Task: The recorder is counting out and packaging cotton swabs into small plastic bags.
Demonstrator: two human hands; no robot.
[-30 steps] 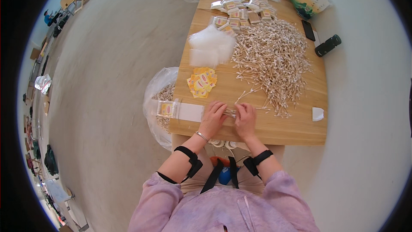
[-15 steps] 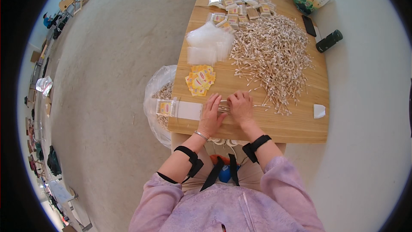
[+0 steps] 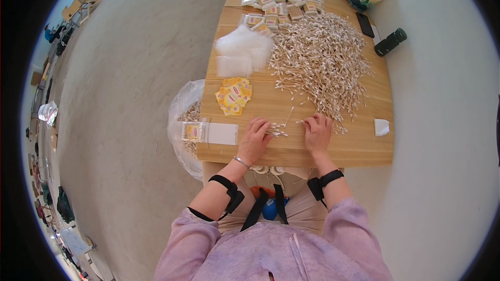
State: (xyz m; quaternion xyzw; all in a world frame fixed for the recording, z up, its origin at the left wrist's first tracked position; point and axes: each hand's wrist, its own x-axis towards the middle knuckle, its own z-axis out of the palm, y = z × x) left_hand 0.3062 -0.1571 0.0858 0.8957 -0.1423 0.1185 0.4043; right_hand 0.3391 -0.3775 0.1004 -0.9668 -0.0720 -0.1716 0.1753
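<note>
My left hand point(image 3: 254, 138) rests on the near part of the table, its fingers closed over a small bunch of cotton swabs point(image 3: 277, 131) whose white tips stick out to the right. One loose cotton swab point(image 3: 289, 116) lies slanted just beyond that bunch. Across a short gap, my right hand point(image 3: 318, 132) sits with curled fingers at the near edge of the big swab heap point(image 3: 325, 62). A swab tip point(image 3: 299, 122) pokes out beside its fingertips; the rest is hidden. Left of my left hand lie a white card point(image 3: 223, 133) and a clear pack of swabs point(image 3: 193, 131) with a yellow label.
Yellow printed cards point(image 3: 234, 95) and clear plastic bags point(image 3: 242, 47) lie at the table's left. Filled swab packs point(image 3: 271, 8) are piled farther back. A phone point(image 3: 364, 24) and dark bottle point(image 3: 390, 42) stand along the right edge. A swab-filled bag point(image 3: 179, 104) hangs beside the left edge.
My right hand has moved right, away from my left hand, to the heap's near edge. The bunch's tips by my left hand now show. The whole view has shifted slightly.
</note>
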